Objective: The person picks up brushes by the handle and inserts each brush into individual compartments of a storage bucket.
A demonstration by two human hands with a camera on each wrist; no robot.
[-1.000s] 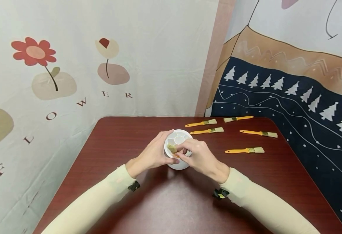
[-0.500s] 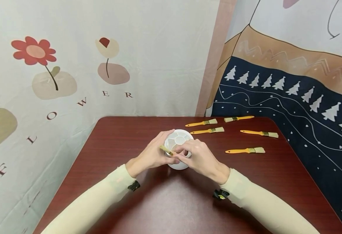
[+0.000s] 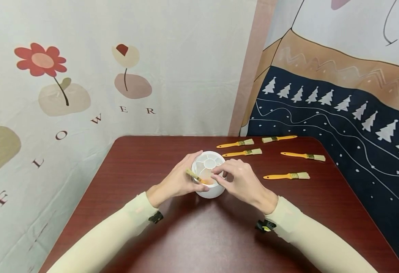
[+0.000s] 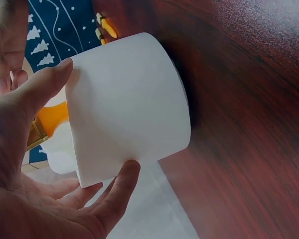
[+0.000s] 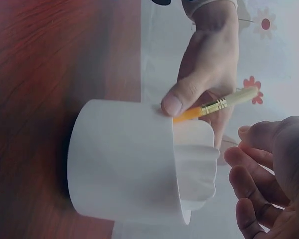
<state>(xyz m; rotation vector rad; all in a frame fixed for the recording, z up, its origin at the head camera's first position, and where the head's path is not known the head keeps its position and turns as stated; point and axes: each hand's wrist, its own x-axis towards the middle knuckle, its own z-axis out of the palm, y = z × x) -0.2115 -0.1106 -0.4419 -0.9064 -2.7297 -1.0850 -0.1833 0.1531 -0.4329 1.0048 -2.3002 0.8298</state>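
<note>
Gripping the white cup (image 5: 122, 159), the left hand (image 3: 177, 179) likely steadies it for the brush (image 5: 214, 105); the loose right hand (image 3: 241, 178) holds nothing.

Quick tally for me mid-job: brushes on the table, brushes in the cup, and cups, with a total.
Brushes lying on the table: 5
Brush leaning handle-down in the white cup: 1
White cup: 1
Total: 7
</note>
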